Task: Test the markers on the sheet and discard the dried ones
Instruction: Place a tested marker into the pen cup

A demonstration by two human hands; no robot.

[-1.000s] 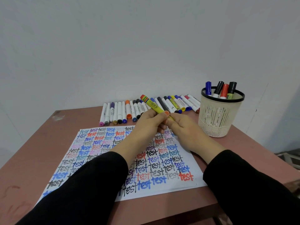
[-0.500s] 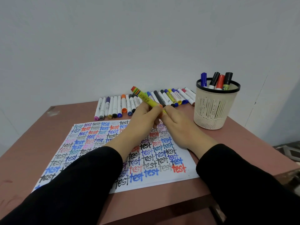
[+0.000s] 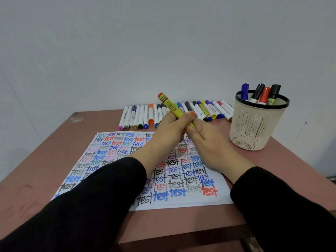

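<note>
Holding a yellow plastic marker [image 3: 171,107] with coloured stripes at its far end, both hands meet above the white paper sheet [image 3: 181,193], which is covered with the word "test" in many colours. The left hand [image 3: 169,130] has its fingers curled round the middle of the barrel. The right hand [image 3: 209,144] grips the lower end of the same marker and hides it, so I cannot tell if a cap is there. The marker is tilted, with its striped end pointing up and away toward the wall [image 3: 163,42]. Behind the hands a row of mixed capped markers [image 3: 140,117] lies side by side on the reddish-brown tabletop [image 3: 54,151]. At the right stands a cream perforated plastic cup [image 3: 254,131] with a black rim, and four markers [image 3: 263,94] stand upright inside it: blue, black, red, black. Both arms wear black sleeves [image 3: 91,206].
</note>
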